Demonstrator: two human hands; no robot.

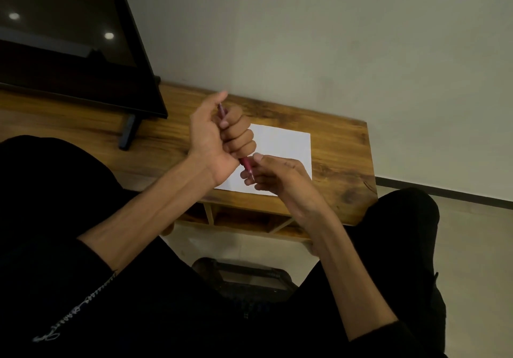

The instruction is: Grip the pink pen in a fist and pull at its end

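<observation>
My left hand point(213, 138) grips a red pen point(246, 164) in a fist, with the thumb pointing up past the pen's upper end. My right hand point(273, 176) pinches the pen's lower tip between thumb and fingers. Both hands hover above a white sheet of paper point(283, 141) that lies flat on a wooden table point(341, 163). The middle of the pen is hidden inside my left fist.
A dark flat screen point(69, 38) on a black foot point(128, 133) stands at the table's left end. A pale wall rises behind the table. My legs in black trousers point(55, 219) sit on either side, with a dark stool point(244, 274) on the tiled floor below.
</observation>
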